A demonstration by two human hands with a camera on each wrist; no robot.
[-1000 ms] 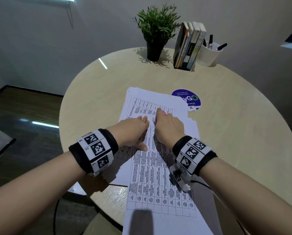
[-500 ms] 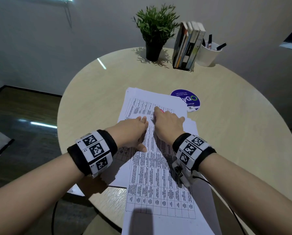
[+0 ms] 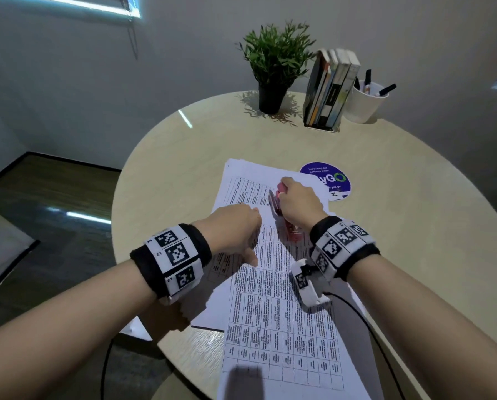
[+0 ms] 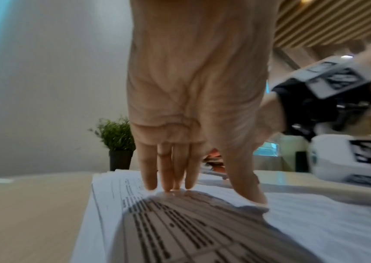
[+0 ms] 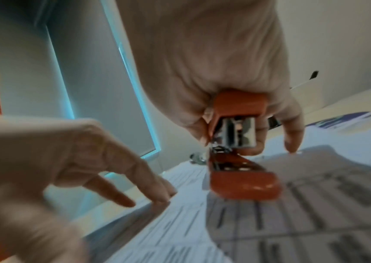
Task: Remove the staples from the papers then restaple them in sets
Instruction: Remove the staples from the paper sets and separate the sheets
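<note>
One red stapler, hinged open, raised just above the printed papers stacked mid-table; right hand holds it in a curled-finger grip. Recommended handling: seat the paper corner squarely between the stapler's halves, sheets aligned, then press firmly. Left hand: fingers straight, tips pressing the top sheet flat beside the stapler, holding nothing.

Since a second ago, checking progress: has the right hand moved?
Yes. The right hand has shifted away from the person toward the round blue sticker and now grips the red stapler over the papers.
</note>
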